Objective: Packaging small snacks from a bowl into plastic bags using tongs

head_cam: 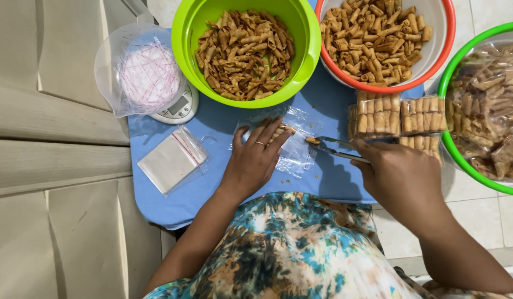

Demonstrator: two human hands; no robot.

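Bright, even daylight fills the scene, soft rather than harsh. Shadows are faint and short: the green bowl [246, 52] lays a mild dark crescent on the blue worktop [328, 105] below its rim, and the left hand [255, 158] and right hand [403, 177] each drop a pale shadow close under themselves. White glare flecks the clear plastic bag [294, 149] beneath the fingers and the bag of wrappers [137, 69] on the scale. Colours are saturated (the bowls almost glow). Focus is sharp at the centre; the patterned clothing [300, 249] at the bottom looks slightly soft. Straight lines bow a little towards the left edge.
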